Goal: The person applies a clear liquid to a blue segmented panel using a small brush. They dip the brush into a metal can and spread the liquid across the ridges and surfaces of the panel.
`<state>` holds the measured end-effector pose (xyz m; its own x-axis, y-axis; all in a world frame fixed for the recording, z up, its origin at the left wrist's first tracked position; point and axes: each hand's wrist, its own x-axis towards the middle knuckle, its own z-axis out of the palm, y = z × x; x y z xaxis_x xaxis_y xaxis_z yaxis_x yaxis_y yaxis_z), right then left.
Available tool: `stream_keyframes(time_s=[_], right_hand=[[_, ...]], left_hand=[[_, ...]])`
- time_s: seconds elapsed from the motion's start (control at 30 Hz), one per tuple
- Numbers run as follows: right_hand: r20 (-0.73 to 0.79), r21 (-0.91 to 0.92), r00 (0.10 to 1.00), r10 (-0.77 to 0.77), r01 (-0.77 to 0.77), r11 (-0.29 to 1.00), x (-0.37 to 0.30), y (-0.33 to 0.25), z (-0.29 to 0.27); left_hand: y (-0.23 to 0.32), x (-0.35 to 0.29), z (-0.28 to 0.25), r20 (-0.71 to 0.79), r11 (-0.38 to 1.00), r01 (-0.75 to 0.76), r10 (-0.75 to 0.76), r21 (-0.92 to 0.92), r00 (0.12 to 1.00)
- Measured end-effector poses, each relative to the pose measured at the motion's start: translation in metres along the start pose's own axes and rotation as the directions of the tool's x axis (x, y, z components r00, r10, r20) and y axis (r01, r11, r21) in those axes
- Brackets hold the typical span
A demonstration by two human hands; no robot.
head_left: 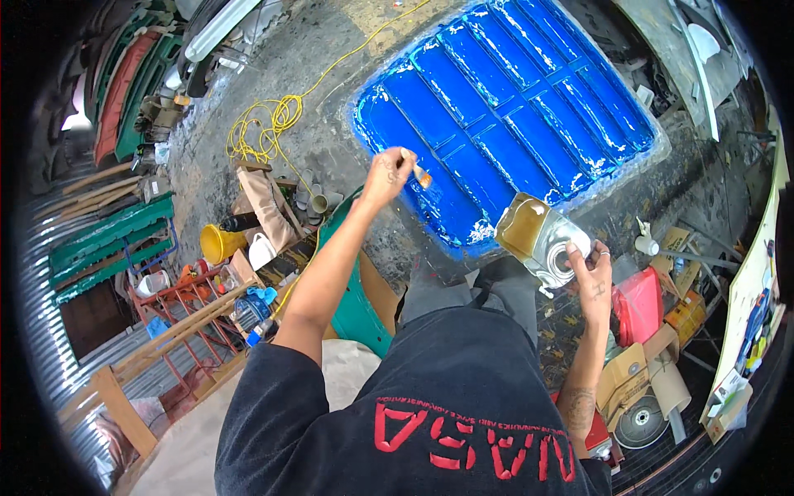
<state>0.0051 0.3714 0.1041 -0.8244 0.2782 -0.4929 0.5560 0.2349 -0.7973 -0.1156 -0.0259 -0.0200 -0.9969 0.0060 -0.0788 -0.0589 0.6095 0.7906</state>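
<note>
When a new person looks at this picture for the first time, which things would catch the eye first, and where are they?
Probably the large, bright blue ribbed panel would come first, from the upper centre to the right. At its near edge, the left hand holds a brush, and the right hand grips a metal can, brownish inside. The tangled yellow cord left of the panel also stands out.

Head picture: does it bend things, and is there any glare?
In the head view, the pale board at right bows along the dark rim; in that head view, the metal can shines, while white streaks on the blue ribbed panel could be glare or residue.
</note>
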Motion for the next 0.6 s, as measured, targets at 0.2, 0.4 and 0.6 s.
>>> stream_keyframes(time_s=[0.2,0.4,0.6], right_hand=[[0.032,0.009,0.999,-0.036,0.036,0.999,0.016,0.002,-0.017],[0.053,-0.009,0.996,-0.072,0.072,0.997,0.039,0.012,-0.029],[0.067,-0.002,0.993,-0.097,0.098,0.995,0.038,-0.004,-0.018]], left_hand=[[0.013,-0.02,0.003,0.09,0.821,-0.495,0.491,0.283,0.866],[0.074,-0.057,0.016,0.45,0.849,-0.398,0.221,0.349,0.865],[0.008,-0.024,-0.01,0.005,0.986,-0.118,0.118,0.118,0.993]])
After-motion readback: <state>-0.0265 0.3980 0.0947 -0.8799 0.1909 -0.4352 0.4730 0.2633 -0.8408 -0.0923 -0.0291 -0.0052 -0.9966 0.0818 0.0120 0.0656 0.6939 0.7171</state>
